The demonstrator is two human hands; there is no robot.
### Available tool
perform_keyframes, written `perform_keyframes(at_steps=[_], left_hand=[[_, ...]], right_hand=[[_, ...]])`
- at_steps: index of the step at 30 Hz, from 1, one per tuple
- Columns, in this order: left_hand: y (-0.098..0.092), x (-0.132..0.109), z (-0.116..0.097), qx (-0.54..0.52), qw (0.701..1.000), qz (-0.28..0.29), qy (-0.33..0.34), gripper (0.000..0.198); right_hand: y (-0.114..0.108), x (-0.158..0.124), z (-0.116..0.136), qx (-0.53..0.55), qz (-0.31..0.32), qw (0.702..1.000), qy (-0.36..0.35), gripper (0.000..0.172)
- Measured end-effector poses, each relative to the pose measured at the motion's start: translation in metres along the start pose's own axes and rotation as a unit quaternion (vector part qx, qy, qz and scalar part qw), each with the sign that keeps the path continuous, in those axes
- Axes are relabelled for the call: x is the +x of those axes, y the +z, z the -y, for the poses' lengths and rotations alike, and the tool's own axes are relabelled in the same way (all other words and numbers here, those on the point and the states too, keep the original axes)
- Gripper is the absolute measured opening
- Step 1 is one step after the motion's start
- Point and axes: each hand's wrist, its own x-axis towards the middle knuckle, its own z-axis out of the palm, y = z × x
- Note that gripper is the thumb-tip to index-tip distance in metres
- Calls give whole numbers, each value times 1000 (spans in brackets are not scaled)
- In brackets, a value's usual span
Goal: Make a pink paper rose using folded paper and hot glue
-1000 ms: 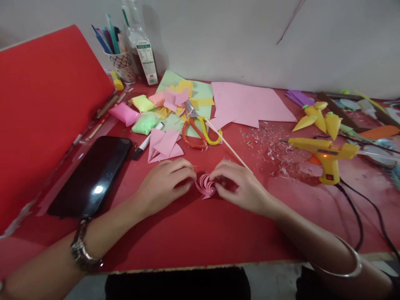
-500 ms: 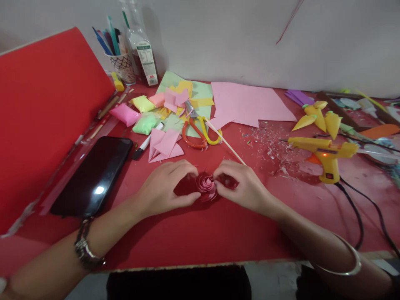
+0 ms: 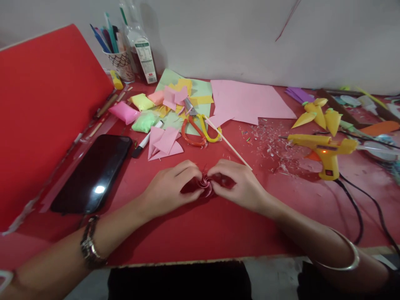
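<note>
Between my two hands, just above the red tabletop, is a small pink paper spiral (image 3: 205,183), coiled like a rosette. My left hand (image 3: 175,183) pinches its left edge between thumb and fingertips. On the other side, my right hand (image 3: 236,185) grips the right edge in the same way. Both hands hide part of the coil's rim. A thin wooden stick (image 3: 233,148) runs down to the back of my right hand. Scissors (image 3: 200,131) with orange and yellow handles lie just beyond the hands, beside folded pink paper pieces (image 3: 165,143).
A glue gun (image 3: 326,152) with a lit orange light lies at right, its cable trailing to the edge. Paper shavings (image 3: 268,143) are scattered near its nozzle. At left lies a black phone (image 3: 93,173). Behind stand a pen cup (image 3: 120,64) and a glass bottle (image 3: 143,58).
My left hand has come in from the left and closed onto the spiral, where its fingers stood apart before. The right hand has shifted slightly left, and the spiral looks more squeezed.
</note>
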Motion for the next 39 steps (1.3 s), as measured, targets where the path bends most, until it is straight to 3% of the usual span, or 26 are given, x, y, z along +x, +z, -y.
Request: perform_keyframes(at_steps=[11, 20, 39], left_hand=[[2, 1, 2, -12, 999, -29, -21, 6], [1, 1, -5, 31, 992, -119, 16, 10], [-1, -2, -4, 59, 995, -81, 3, 10]], right_hand=[[2, 1, 1, -9, -19, 1000, 15, 2], [1, 0, 3, -27, -43, 999, 6, 4], [2, -1, 2, -36, -28, 998, 40, 4]])
